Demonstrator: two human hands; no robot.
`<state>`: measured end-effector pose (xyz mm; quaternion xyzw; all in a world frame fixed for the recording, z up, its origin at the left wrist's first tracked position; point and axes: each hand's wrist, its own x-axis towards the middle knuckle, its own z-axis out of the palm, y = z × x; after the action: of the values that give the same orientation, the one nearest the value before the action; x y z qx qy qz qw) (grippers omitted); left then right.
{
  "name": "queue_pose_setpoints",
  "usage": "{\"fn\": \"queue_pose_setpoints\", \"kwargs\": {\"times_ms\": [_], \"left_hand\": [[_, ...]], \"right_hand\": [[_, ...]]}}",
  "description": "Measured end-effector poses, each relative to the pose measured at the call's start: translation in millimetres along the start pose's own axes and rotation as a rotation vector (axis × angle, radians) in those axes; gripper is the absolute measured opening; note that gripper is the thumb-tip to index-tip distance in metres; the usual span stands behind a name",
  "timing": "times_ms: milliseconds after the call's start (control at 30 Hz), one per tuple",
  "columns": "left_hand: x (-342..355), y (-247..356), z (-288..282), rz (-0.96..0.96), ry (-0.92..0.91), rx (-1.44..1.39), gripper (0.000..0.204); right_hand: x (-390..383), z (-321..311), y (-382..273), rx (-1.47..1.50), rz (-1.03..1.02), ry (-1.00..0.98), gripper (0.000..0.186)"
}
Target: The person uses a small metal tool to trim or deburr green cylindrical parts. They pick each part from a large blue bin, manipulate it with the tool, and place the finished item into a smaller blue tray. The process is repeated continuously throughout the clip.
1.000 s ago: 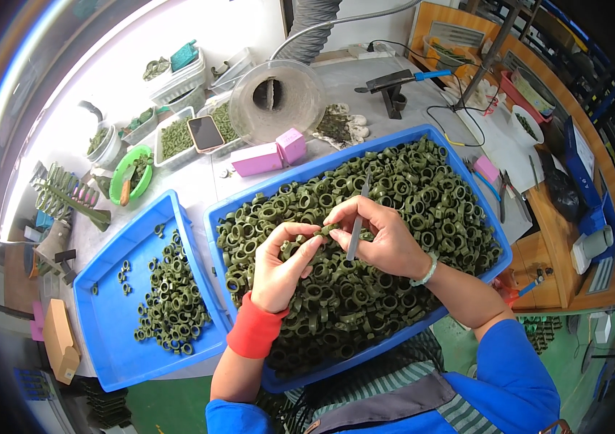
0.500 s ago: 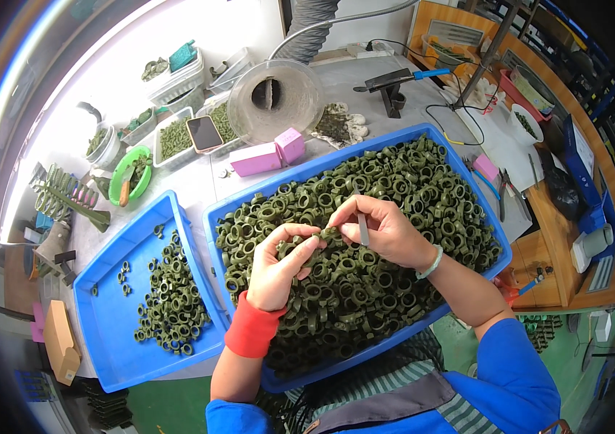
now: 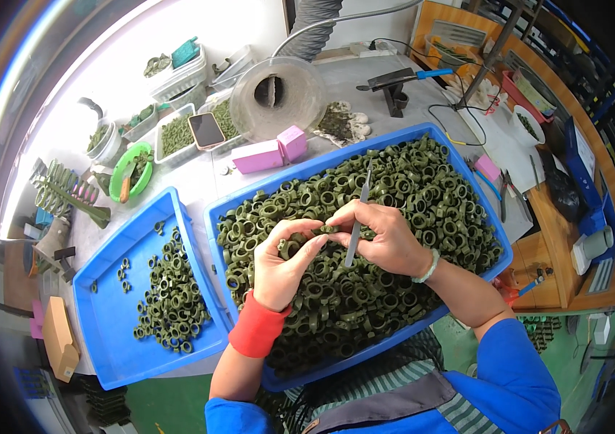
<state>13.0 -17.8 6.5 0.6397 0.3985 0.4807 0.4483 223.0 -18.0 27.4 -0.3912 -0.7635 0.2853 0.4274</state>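
Over a blue tray (image 3: 365, 349) on a grey table (image 3: 351, 81) above green floor (image 3: 170, 405), the left hand (image 3: 280, 262) pinching a green piece (image 3: 328, 229) meets the right hand (image 3: 392, 242) gripping a metal blade (image 3: 356, 235).

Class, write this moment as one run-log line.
left hand: pinching small green piece; right hand: holding slim metal tool; below hands: large blue tray, green rings; left side: smaller blue tray

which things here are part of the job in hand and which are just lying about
Likely the job:
metal tool in right hand
green piece in left hand
large blue bin of green rings
smaller blue tray

Probably just lying about:
phone
pink blocks
stained glove
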Motion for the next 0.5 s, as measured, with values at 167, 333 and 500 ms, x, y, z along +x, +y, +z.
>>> {"fn": "queue_pose_setpoints", "kwargs": {"times_ms": [167, 333, 500], "left_hand": [[0.4, 1.1, -0.2, 0.007, 0.003, -0.028, 0.020], [-2.4, 7.7, -2.4, -0.281, -0.004, -0.204, 0.019], [-3.5, 10.1, -3.6, -0.371, -0.022, -0.283, 0.021]], "right_hand": [[-2.3, 2.7, 0.3, -0.079, -0.047, -0.006, 0.021], [-2.3, 2.1, -0.3, -0.057, -0.053, 0.009, 0.022], [-2.6, 3.9, 0.8, -0.074, -0.075, 0.028, 0.022]]}}
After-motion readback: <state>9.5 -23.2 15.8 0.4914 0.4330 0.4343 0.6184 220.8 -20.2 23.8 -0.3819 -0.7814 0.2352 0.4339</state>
